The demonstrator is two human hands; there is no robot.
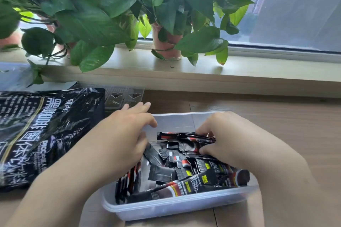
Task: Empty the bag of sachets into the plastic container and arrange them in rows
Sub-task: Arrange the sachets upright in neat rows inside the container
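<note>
A clear plastic container [177, 206] stands on the wooden table in front of me, filled with several black sachets [184, 173] lying in a loose heap; a few stand on edge along its left wall. The black bag [46, 131] with white lettering lies flat to the left. My left hand [127, 129] rests on the container's left rim with fingers stretched over the far corner and thumb inside. My right hand [221, 138] reaches into the far right part and pinches a bunch of sachets [188, 141] between fingers and thumb.
A clear lid or tray [125, 97] with heart shapes lies behind the bag. Another clear box [11, 75] sits at the far left. Potted plants [166, 42] stand on the window sill [258, 72], with leaves hanging toward the table. Bare wood shows to the right of the container.
</note>
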